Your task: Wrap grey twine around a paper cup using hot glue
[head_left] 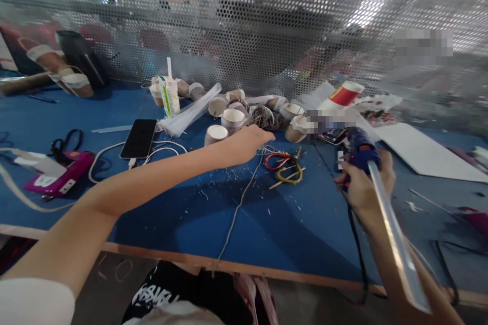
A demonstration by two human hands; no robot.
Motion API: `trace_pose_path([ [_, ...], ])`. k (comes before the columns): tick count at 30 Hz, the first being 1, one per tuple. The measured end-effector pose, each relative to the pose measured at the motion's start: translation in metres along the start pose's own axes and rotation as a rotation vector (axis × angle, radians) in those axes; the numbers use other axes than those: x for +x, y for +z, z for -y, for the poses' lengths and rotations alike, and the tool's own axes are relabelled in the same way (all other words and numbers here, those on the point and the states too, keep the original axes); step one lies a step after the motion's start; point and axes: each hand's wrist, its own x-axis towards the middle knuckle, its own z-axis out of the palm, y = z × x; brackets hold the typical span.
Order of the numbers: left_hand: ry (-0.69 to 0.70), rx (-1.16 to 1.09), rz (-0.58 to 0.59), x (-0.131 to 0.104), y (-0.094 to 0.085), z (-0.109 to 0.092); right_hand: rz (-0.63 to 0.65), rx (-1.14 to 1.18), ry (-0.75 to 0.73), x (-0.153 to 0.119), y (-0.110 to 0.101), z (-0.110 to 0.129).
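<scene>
My right hand (368, 183) is closed around a dark blue glue gun (360, 150), with a long clear glue stick (392, 233) jutting from its back toward me. My left hand (253, 143) reaches over the middle of the table, its back toward me. One fingertip points right, while the other fingers are mostly hidden. Just below it lie a red-and-yellow-handled tool (287, 167), seemingly scissors, and a pale string (238, 208) running to the front edge. Small cups with white rims, including a near cup (216, 134), stand beyond my left hand.
A black phone (139, 138) with a white cable and a magenta device (59, 175) lie to the left. Clear glue sticks (194, 111) and a drink carton (169, 95) sit farther back. A perforated metal screen (244, 25) closes the rear. A white board (430, 152) lies right.
</scene>
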Motion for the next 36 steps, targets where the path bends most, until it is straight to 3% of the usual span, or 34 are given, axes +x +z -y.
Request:
trace_pose_path([
  [4,-0.066,-0.193,0.027,-0.036,0.000,0.005,0.161,0.362,0.080,-0.015,0.011,0.030],
  [12,-0.177,-0.541,0.025,-0.083,0.026,0.027,0.507,0.761,0.138,-0.021,0.051,0.059],
  [17,-0.082,-0.574,-0.085,-0.098,0.030,0.039,0.674,0.900,0.176,-0.023,0.073,0.069],
  [24,-0.113,-0.723,-0.132,-0.115,0.038,0.048,0.787,1.022,0.245,-0.038,0.098,0.067],
  [32,-0.245,-0.826,-0.216,-0.118,0.034,0.041,0.834,1.063,0.308,-0.047,0.099,0.052],
  [36,-0.173,-0.870,-0.211,-0.115,0.036,0.046,0.850,1.079,0.319,-0.051,0.103,0.045],
])
